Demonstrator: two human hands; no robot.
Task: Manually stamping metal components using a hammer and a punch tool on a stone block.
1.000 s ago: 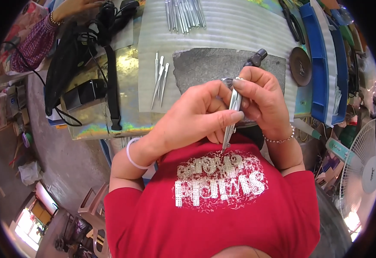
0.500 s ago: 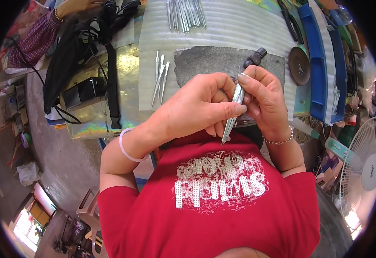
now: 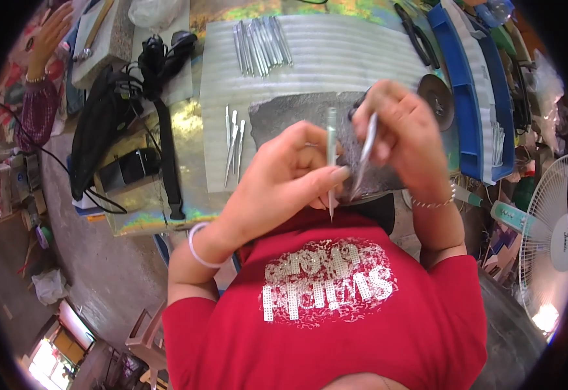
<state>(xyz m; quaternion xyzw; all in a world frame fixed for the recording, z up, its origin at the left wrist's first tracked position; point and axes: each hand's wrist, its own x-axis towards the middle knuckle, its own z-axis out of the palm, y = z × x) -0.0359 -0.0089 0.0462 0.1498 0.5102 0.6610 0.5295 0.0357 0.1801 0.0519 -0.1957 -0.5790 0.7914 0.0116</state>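
Note:
My left hand [image 3: 290, 169] pinches a pair of slim metal tweezers [image 3: 331, 133] between thumb and fingers, points toward my body. Beside it, my right hand [image 3: 401, 130], smeared by motion, grips a second pair of metal tweezers [image 3: 366, 146], tilted with its tip low. The two pairs are apart. Below my hands lies a dark stone slab [image 3: 277, 110]. A dark tool, mostly hidden behind my right hand, shows only in part. Left of the slab, a few tweezers [image 3: 234, 146] rest on a white foam sheet [image 3: 215, 84], and a row of several more [image 3: 262, 47] lies farther back.
Black-handled pliers [image 3: 417, 36], a round brown disc [image 3: 436, 97] and a blue tray [image 3: 469, 97] line the right side. A black bag [image 3: 95, 136] with straps is at left. Another person's hand [image 3: 50, 36] is at far left; a fan [image 3: 550, 227] stands right.
The tweezers, earlier held together by both hands, are now two separate pairs, one per hand. My right hand has moved slightly up and right. The other person's hand has shifted left.

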